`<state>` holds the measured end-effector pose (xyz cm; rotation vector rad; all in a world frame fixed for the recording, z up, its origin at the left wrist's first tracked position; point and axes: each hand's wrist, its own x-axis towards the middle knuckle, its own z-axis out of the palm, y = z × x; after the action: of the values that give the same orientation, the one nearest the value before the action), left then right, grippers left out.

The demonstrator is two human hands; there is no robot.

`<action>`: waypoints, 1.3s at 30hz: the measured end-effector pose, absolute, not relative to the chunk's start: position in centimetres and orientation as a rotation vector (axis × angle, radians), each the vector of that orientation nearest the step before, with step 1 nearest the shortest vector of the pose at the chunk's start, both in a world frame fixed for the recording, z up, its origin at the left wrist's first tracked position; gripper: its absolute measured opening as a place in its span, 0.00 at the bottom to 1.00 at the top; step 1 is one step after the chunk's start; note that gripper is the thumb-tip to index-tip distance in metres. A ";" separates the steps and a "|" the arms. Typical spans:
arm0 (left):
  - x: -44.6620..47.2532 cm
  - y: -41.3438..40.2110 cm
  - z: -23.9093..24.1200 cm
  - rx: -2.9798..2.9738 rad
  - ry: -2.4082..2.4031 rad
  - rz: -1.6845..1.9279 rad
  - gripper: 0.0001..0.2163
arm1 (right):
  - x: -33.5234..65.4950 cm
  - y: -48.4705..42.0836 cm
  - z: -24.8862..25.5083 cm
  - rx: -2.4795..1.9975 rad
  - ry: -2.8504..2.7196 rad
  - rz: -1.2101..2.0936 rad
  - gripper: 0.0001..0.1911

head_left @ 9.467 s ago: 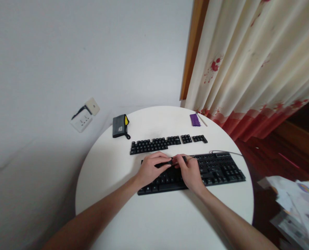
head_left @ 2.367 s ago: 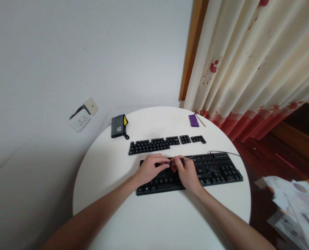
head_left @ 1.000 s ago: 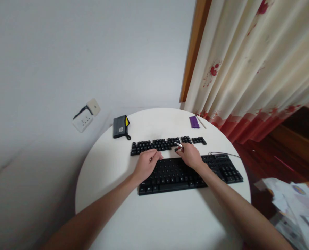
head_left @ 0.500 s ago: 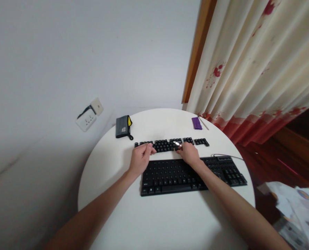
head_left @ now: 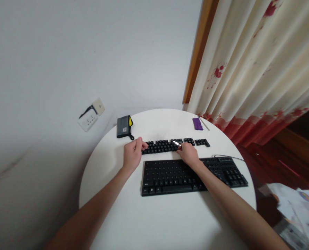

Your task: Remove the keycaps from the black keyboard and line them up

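Observation:
Several black loose keycaps [head_left: 161, 147] are laid out in rows on the white round table [head_left: 167, 215]. At the left end of those rows is my left hand [head_left: 133, 152], its fingers curled together; whatever may be in them is hidden. My right hand [head_left: 189, 153] is closed on a small shiny metal tool [head_left: 176, 143], whose tip points left over the keycaps. Below my right wrist lies a black keyboard [head_left: 174, 175]. Its upper left part has bare key positions, while keys sit along its lower rows and number pad. My right forearm covers part of it.
A grey pouch [head_left: 123, 127] with a yellow patch lies at the back left. At the back right are a purple cloth [head_left: 197, 124] and a thin pale stick [head_left: 204, 123]. The keyboard's cable [head_left: 228, 156] runs off the right edge. Papers [head_left: 290, 201] lie beyond the table.
My left hand has moved left along the keycap rows, uncovering some keycaps. My right hand stays nearly in place with the metal tool.

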<state>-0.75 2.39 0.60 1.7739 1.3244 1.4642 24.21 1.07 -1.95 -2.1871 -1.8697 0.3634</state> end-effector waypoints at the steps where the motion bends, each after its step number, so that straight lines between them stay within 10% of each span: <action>1: -0.8 2.4 0.6 1.767 1.326 1.467 0.22 | 24.2 1.1 -2.0 -2.188 -1.870 0.367 0.07; 14: -4.2 4.6 1.9 1.816 1.637 1.308 0.23 | 24.4 0.4 -1.5 -2.173 -1.860 0.344 0.08; 21: -8.0 6.7 0.4 1.686 1.925 0.652 0.06 | 25.7 -1.4 -0.3 -2.158 -1.796 0.345 0.08; 39: -7.4 7.3 -1.3 1.400 1.730 0.648 0.04 | 31.9 -6.0 0.6 -2.113 -1.681 0.297 0.09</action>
<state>-7.40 7.33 -1.30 1.3998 1.7303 0.6476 31.90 -5.96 0.57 -2.1128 -1.6813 0.2966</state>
